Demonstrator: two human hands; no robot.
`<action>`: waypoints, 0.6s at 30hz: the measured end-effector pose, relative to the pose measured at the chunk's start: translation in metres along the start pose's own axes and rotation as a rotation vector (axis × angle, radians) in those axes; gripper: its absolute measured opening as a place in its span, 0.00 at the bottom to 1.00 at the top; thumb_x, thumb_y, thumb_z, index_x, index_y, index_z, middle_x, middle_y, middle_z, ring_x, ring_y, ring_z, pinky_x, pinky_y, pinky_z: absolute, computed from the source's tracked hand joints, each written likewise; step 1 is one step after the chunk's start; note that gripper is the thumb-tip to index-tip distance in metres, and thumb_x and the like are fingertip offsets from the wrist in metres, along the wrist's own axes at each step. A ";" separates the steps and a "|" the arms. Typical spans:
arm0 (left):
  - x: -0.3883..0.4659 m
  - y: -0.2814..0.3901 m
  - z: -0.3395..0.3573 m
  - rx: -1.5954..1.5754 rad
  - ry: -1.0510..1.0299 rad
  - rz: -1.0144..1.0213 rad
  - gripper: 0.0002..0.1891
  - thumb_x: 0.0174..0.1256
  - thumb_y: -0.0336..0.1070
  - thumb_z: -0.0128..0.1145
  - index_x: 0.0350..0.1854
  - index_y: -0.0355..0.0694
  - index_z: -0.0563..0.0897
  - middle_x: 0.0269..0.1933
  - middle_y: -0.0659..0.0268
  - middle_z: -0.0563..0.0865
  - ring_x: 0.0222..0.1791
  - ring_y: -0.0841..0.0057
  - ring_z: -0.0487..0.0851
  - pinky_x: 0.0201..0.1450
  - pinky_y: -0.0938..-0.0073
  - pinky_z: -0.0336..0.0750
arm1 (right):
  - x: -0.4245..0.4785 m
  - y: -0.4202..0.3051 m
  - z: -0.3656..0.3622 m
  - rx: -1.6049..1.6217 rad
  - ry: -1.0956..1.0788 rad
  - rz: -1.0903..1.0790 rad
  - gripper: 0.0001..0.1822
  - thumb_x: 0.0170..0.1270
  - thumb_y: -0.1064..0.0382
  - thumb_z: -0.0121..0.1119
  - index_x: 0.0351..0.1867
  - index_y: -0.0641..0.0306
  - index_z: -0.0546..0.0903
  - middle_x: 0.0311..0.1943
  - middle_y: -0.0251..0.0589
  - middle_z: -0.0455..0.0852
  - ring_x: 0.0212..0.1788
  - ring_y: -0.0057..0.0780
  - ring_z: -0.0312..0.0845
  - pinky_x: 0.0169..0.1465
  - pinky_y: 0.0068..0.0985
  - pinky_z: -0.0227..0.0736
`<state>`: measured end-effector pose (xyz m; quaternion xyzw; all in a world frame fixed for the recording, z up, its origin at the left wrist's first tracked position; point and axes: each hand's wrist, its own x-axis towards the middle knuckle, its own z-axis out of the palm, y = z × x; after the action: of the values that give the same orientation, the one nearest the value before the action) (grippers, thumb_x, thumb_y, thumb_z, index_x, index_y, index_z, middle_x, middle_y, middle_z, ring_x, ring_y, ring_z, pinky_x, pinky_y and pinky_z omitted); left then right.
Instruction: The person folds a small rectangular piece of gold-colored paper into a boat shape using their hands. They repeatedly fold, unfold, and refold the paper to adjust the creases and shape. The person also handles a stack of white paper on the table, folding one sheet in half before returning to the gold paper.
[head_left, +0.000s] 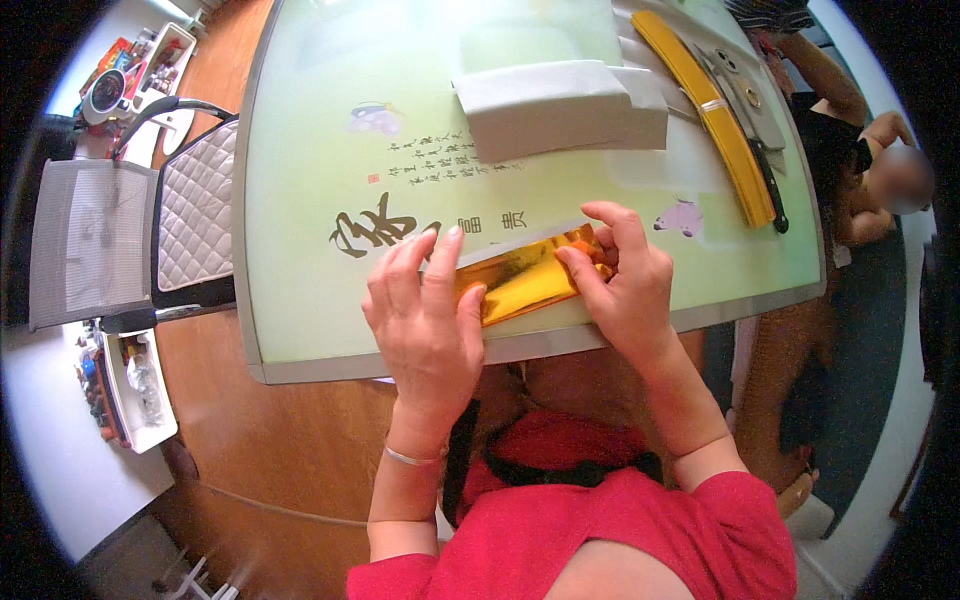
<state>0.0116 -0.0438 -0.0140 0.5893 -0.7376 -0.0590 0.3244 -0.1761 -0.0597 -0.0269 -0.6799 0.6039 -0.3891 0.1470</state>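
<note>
A strip of shiny gold foil paper (525, 281) lies slantwise near the front edge of the table, with a raised, folded-looking long edge and a pale strip along its far side. My left hand (424, 307) holds its left end, the thumb on the near edge and the fingers stretched over the far side. At the right end, my right hand (626, 274) pinches the foil, thumb on top and the index finger raised beyond it. The fingers partly cover both ends of the strip.
A folded stack of whitish paper (562, 112) stands beyond my hands. To its right lie a banded bundle of gold foil paper (705, 112), a black-handled knife (766, 176) and a phone (750, 94). A chair (195, 210) adjoins the table's left edge; another person (840, 150) is at the right.
</note>
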 end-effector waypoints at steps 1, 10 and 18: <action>0.001 0.001 0.000 0.032 0.001 0.048 0.28 0.50 0.28 0.64 0.58 0.39 0.76 0.56 0.56 0.77 0.59 0.58 0.71 0.63 0.60 0.62 | -0.001 0.001 0.000 0.010 -0.010 0.013 0.22 0.52 0.66 0.69 0.49 0.60 0.74 0.25 0.43 0.82 0.24 0.39 0.81 0.28 0.32 0.75; -0.011 0.030 0.012 -0.057 -0.299 0.303 0.32 0.65 0.52 0.53 0.63 0.33 0.71 0.66 0.50 0.70 0.69 0.55 0.66 0.71 0.53 0.55 | -0.001 -0.001 0.000 0.017 -0.014 0.004 0.25 0.51 0.66 0.69 0.52 0.60 0.74 0.26 0.44 0.82 0.25 0.39 0.81 0.29 0.32 0.75; -0.020 0.028 0.017 0.007 -0.366 0.297 0.36 0.65 0.59 0.49 0.64 0.32 0.69 0.66 0.48 0.70 0.69 0.55 0.65 0.71 0.53 0.56 | 0.000 -0.001 -0.002 0.033 -0.025 0.036 0.25 0.52 0.67 0.69 0.52 0.61 0.74 0.26 0.45 0.82 0.25 0.39 0.82 0.29 0.32 0.76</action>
<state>-0.0186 -0.0223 -0.0223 0.4547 -0.8630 -0.1142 0.1883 -0.1761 -0.0585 -0.0251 -0.6712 0.6077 -0.3880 0.1725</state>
